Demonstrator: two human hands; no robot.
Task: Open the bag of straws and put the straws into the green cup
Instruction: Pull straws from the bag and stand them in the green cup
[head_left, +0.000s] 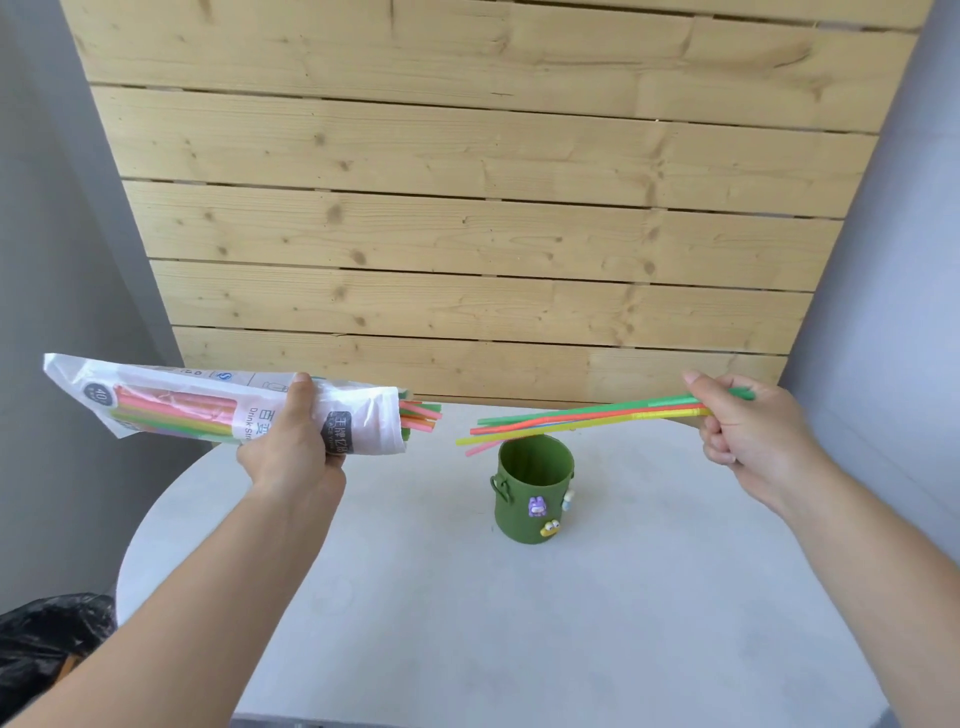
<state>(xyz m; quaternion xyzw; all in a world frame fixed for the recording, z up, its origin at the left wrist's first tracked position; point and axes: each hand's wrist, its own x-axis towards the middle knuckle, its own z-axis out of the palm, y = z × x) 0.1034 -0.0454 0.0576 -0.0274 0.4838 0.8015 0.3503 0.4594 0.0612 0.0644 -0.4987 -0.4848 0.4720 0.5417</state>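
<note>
- The left hand (291, 441) grips the bag (171, 400) around its middle, thumb on top and fingers curled underneath. It holds the bag nearly level in the air with the open mouth turned toward the right hand, probably so the straws can slide out sideways without spilling.
- The bag is already open. A cluster of straw ends (421, 415) sticks out of the mouth, and the rest lie inside behind the clear window.
- The right hand (753, 436) pinches a loose bunch of straws (587, 418) at one end, between the thumb and curled fingers. The bunch is fully clear of the bag and apart from it.
- The free ends of the bunch fan out above the green cup (519, 514) without touching it. The bunch lies close to level, so I judge it must be tipped end-down before it can go in.
- The cup stands upright on the white table (467, 623), mouth up, between the two hands and below them. No straw shows inside it, so the filling looks barely begun.
- Counts: one bag, one cup, two hands.
- The loose bunch shows at least four straws: green, orange, yellow and pink. They overlap, so there may be more.
- The straws left in the bag are too bunched to count.
- The cup's side carries three small figures: one purple (536, 505), one yellow (549, 528) and one pale (569, 499).
- A plank wall (467, 208) stands behind the table, and a black plastic sack (47, 639) sits low at the left.
</note>
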